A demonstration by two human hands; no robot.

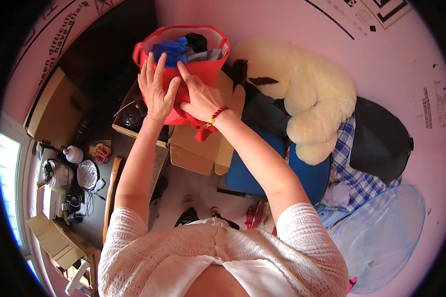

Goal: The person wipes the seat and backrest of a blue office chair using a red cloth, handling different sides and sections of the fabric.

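A red flexible basket with a pale lining stands ahead of me. Blue cloth, black cloth and grey cloth fill its top. Against its near side is my left hand, open with fingers spread and fingertips by the blue cloth. Close beside it, my right hand has its index finger stretched toward the rim and its thumb apart; its other fingers are mostly hidden. Below the right hand hangs some bunched red cloth. Whether either hand grips it is unclear.
An open cardboard box lies under the basket. Right of it are a blue chair, a large cream plush toy and a blue mesh cover. A dark desk at left carries scissors, a jar and cables.
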